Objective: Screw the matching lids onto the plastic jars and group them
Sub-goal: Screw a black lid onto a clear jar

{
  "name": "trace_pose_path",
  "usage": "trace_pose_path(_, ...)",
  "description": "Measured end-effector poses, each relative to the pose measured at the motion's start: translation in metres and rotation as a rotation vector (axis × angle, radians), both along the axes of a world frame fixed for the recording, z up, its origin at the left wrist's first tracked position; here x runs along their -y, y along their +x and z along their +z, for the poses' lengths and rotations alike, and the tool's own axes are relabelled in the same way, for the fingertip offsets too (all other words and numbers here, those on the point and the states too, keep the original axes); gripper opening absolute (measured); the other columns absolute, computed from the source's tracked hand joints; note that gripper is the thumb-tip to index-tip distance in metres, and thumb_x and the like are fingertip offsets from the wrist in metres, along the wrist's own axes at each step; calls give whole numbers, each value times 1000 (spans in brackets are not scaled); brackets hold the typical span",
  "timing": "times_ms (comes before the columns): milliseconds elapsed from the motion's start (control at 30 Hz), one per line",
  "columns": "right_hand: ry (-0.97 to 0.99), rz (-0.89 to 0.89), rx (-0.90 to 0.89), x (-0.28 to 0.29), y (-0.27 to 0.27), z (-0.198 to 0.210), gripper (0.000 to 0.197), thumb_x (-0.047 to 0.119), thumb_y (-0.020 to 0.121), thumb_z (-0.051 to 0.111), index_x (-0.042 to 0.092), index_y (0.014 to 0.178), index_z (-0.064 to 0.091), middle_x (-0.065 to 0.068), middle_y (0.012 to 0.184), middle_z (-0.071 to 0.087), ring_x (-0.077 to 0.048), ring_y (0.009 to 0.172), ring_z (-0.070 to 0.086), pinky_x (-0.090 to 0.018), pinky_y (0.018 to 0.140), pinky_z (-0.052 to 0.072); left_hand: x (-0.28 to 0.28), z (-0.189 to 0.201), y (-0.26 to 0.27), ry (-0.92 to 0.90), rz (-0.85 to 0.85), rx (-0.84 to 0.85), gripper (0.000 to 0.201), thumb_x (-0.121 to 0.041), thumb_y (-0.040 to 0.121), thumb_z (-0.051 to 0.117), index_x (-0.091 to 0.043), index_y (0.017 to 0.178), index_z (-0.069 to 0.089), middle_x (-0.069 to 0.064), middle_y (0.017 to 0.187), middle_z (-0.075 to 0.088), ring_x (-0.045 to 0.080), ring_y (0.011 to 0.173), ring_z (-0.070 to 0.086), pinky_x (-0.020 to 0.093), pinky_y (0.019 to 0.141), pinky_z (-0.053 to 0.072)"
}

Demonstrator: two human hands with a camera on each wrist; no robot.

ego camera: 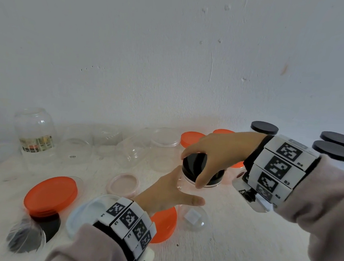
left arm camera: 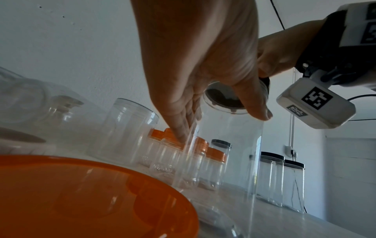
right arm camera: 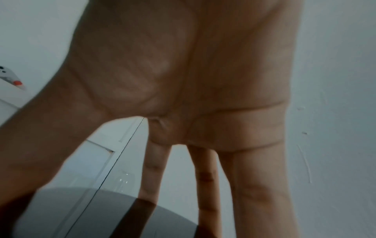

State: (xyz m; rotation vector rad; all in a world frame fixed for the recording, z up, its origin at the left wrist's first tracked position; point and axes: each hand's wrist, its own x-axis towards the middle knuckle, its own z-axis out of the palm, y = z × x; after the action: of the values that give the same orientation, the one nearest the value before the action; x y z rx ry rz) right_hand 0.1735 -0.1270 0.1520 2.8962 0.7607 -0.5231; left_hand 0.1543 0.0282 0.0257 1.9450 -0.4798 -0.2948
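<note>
A tall clear plastic jar [ego camera: 193, 219] stands upright in the middle of the table. My left hand [ego camera: 189, 189] grips its upper wall, thumb in front and fingers round the far side. A black lid [ego camera: 195, 163] sits on the jar's mouth, and my right hand [ego camera: 192, 170] grips it from above with thumb and fingers curled over its rim. In the left wrist view my left hand [left arm camera: 221, 125] wraps the jar [left arm camera: 230, 161], with the lid [left arm camera: 223, 100] seen through its wall. In the right wrist view the fingers [right arm camera: 258, 193] reach down onto the lid [right arm camera: 114, 212].
Loose orange lids [ego camera: 51, 195] [ego camera: 164, 223], a pink lid [ego camera: 123, 184], a white lid [ego camera: 85, 212] and a black lid [ego camera: 51, 227] lie at the front left. Open clear jars [ego camera: 35, 130] stand at the back. Black-lidded jars [ego camera: 333, 150] stand grouped back right, orange-lidded jars [ego camera: 191, 138] behind my right hand.
</note>
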Motion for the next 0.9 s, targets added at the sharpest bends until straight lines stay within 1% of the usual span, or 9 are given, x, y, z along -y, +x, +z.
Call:
trace_pose_path(233, 8, 18, -11, 0, 0, 2, 75, 60, 64, 75, 51, 130, 42, 14, 121, 47, -25, 105, 61, -41, 90, 52, 1, 0, 1, 29, 33, 6, 91, -34, 69, 83, -36, 144, 30, -15, 140, 47, 8, 131, 40, 33, 110, 33)
trace_pose_path(333, 40, 47, 1, 2, 0, 1, 74, 56, 67, 76, 49, 133, 42, 22, 114, 41, -11, 110, 49, -33, 92, 48, 1, 0, 1, 21, 34, 13, 92, -34, 69, 84, -36, 144, 31, -16, 139, 46, 7, 129, 40, 27, 107, 33)
trace_pose_path(400, 65, 59, 13, 4, 1, 0, 73, 55, 69, 76, 49, 133, 42, 28, 108, 38, -6, 109, 41, -29, 91, 44, 1, -1, 0, 16, 34, 17, 91, -35, 69, 84, -37, 144, 31, -17, 139, 46, 6, 128, 40, 26, 105, 33)
trace_pose_path(500, 105, 60, 40, 6, 1, -2, 72, 60, 68, 74, 51, 132, 44, 32, 103, 38, -4, 110, 40, -31, 94, 44, 2, -2, -1, 2, 44, 33, 90, -36, 69, 84, -37, 143, 32, -18, 137, 48, 5, 128, 42, 28, 107, 34)
trace_pose_path(567, 123, 70, 65, 7, 1, -4, 72, 62, 67, 73, 50, 132, 45, 33, 101, 40, -4, 110, 40, -33, 95, 45, 3, -3, -1, 0, 51, 41, 89, -36, 68, 84, -37, 142, 33, -18, 135, 49, 4, 126, 43, 25, 103, 36)
trace_pose_path(633, 132, 89, 92, 8, 1, -6, 71, 64, 68, 72, 49, 132, 46, 35, 94, 39, -3, 106, 40, -30, 92, 45, 3, -3, -1, 1, 56, 48, 88, -37, 68, 84, -36, 141, 34, -18, 133, 50, 3, 123, 44, 21, 99, 36)
trace_pose_path(700, 140, 103, 120, 9, 0, -8, 71, 65, 68, 71, 48, 132, 46, 35, 91, 39, -3, 103, 40, -28, 89, 44, 3, -3, -1, 6, 57, 54, 88, -38, 68, 84, -36, 141, 35, -18, 133, 51, 3, 123, 44, 24, 101, 37)
trace_pose_path(800, 153, 117, 157, 9, 0, -12, 69, 66, 68, 69, 47, 130, 48, 33, 90, 41, -4, 98, 43, -26, 83, 45, 3, -2, -2, 13, 68, 58, 87, -38, 68, 84, -36, 140, 35, -17, 133, 51, 4, 123, 44, 27, 103, 37)
trace_pose_path(900, 196, 125, 184, 10, -2, -14, 64, 67, 68, 68, 46, 127, 51, 30, 92, 47, -4, 95, 47, -23, 77, 45, 4, -3, -2, 17, 74, 62, 87, -39, 68, 83, -36, 140, 36, -17, 132, 51, 4, 121, 45, 22, 98, 37)
